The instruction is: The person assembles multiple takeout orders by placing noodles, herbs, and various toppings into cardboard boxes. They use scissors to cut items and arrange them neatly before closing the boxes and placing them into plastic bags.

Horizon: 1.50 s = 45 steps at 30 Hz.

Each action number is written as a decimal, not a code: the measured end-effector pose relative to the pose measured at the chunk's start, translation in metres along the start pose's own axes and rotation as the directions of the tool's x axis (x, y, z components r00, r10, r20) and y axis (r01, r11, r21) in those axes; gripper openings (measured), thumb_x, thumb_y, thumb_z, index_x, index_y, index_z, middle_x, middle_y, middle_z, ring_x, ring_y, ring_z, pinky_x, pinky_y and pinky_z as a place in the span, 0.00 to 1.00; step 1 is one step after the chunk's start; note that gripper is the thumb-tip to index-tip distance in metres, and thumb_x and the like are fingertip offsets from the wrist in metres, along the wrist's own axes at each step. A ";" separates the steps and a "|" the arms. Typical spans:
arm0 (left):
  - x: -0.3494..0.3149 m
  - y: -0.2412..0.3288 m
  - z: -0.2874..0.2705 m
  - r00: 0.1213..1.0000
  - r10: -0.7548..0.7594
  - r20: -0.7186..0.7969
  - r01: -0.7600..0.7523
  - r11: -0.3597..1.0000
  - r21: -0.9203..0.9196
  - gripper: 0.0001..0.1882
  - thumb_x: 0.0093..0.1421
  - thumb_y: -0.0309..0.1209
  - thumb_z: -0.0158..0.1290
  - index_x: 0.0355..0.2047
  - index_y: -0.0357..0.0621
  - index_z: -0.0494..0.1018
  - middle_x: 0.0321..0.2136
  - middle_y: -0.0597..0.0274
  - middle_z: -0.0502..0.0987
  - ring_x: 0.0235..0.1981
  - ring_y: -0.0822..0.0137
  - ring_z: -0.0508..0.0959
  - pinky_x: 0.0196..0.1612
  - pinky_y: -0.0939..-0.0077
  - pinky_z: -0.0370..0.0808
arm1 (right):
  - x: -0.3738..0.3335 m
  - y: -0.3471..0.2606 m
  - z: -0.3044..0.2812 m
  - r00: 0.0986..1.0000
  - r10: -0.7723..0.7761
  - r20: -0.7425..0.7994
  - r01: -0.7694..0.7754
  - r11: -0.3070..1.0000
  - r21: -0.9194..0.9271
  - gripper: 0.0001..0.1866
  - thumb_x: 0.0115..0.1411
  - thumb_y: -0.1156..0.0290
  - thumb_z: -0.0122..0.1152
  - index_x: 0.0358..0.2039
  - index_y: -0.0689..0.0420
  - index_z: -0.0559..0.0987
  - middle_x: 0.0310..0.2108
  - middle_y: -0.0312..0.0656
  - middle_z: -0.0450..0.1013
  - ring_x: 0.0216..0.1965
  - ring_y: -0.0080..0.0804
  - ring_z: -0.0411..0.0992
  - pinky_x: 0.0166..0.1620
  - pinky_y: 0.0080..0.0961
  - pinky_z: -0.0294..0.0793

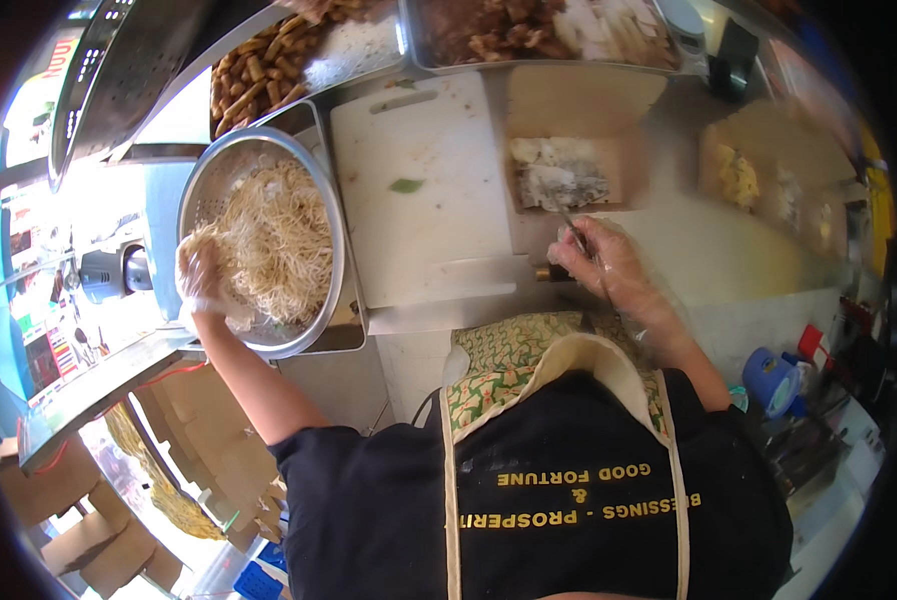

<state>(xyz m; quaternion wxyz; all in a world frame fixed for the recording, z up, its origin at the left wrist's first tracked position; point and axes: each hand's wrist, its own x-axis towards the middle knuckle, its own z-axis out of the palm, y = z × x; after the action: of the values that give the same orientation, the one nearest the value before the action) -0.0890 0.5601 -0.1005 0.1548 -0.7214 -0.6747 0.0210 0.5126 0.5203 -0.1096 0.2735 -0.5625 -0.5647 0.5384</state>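
Noodles fill a metal colander at about nine o'clock, and the left hand, gloved in thin plastic, is closed around a clump of them at the colander's near-left rim, seemingly lifting a portion clear of the heap. At about three o'clock the right hand, also gloved, is closed on the handle of a thin metal utensil whose tip reaches into an open cardboard box of pale food on the bench, just beside the white cutting board.

Steel counter, bright daylight at left
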 end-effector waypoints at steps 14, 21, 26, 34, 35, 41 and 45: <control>0.077 0.443 -0.082 0.949 -0.213 0.231 0.173 -0.259 -0.950 0.24 0.58 0.33 0.60 0.54 0.41 0.71 0.50 0.58 0.76 0.50 0.64 0.76 0.52 0.68 0.75 | -0.037 0.103 -0.164 0.986 0.163 -0.021 -0.158 0.974 0.163 0.14 0.60 0.61 0.65 0.31 0.59 0.74 0.22 0.35 0.66 0.25 0.23 0.62 0.32 0.26 0.65; 0.093 0.621 -0.016 0.851 -0.024 0.525 0.524 -0.030 -0.851 0.27 0.53 0.28 0.60 0.55 0.42 0.69 0.50 0.50 0.73 0.55 0.54 0.71 0.58 0.61 0.67 | -0.034 0.145 -0.206 0.998 0.061 0.008 -0.061 0.998 -0.018 0.17 0.60 0.57 0.65 0.31 0.59 0.74 0.22 0.39 0.68 0.26 0.26 0.67 0.32 0.28 0.68; 0.107 0.665 -0.052 0.938 0.116 0.326 0.128 0.759 -0.638 0.32 0.54 0.29 0.59 0.59 0.41 0.65 0.52 0.52 0.73 0.52 0.59 0.73 0.54 0.66 0.71 | -0.022 0.145 -0.229 0.974 0.127 0.189 -0.149 0.983 0.104 0.24 0.63 0.48 0.58 0.31 0.60 0.74 0.22 0.42 0.70 0.24 0.28 0.70 0.29 0.29 0.71; 0.124 0.633 -0.051 0.901 0.115 0.418 0.180 0.778 -0.602 0.16 0.55 0.28 0.55 0.46 0.50 0.74 0.45 0.45 0.75 0.43 0.48 0.78 0.45 0.58 0.76 | -0.001 0.106 -0.198 0.869 0.237 0.435 -0.416 0.826 0.380 0.36 0.66 0.36 0.38 0.35 0.62 0.74 0.25 0.40 0.72 0.21 0.25 0.71 0.25 0.25 0.72; 0.120 0.632 -0.049 0.937 0.121 0.326 0.076 0.844 -0.532 0.15 0.54 0.29 0.56 0.44 0.52 0.75 0.43 0.44 0.74 0.45 0.42 0.76 0.46 0.53 0.75 | -0.001 0.103 -0.192 0.861 0.302 0.409 -0.442 0.842 0.309 0.35 0.67 0.37 0.37 0.36 0.62 0.73 0.25 0.40 0.72 0.21 0.25 0.71 0.25 0.25 0.72; 0.115 0.534 -0.130 0.990 0.124 0.063 -0.049 0.734 -0.677 0.16 0.53 0.26 0.56 0.44 0.50 0.75 0.43 0.48 0.74 0.44 0.51 0.76 0.42 0.59 0.78 | -0.009 0.086 -0.169 0.859 0.351 0.373 -0.463 0.844 0.270 0.31 0.68 0.38 0.37 0.39 0.57 0.71 0.26 0.40 0.73 0.20 0.25 0.71 0.25 0.23 0.72; 0.142 0.397 -0.227 0.946 -0.102 -0.308 -0.118 0.776 -0.620 0.08 0.52 0.26 0.60 0.34 0.47 0.75 0.36 0.55 0.75 0.42 0.52 0.75 0.46 0.60 0.72 | -0.009 0.079 -0.164 0.730 0.440 0.523 -0.672 0.602 0.432 0.33 0.66 0.34 0.36 0.39 0.55 0.71 0.30 0.43 0.75 0.25 0.29 0.74 0.29 0.29 0.75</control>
<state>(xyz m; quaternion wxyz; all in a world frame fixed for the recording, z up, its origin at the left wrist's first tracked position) 0.3621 0.6384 0.0407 0.0127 -0.7275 -0.6046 -0.3242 0.6913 0.5445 -0.1351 0.1408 -0.4864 -0.1977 0.8394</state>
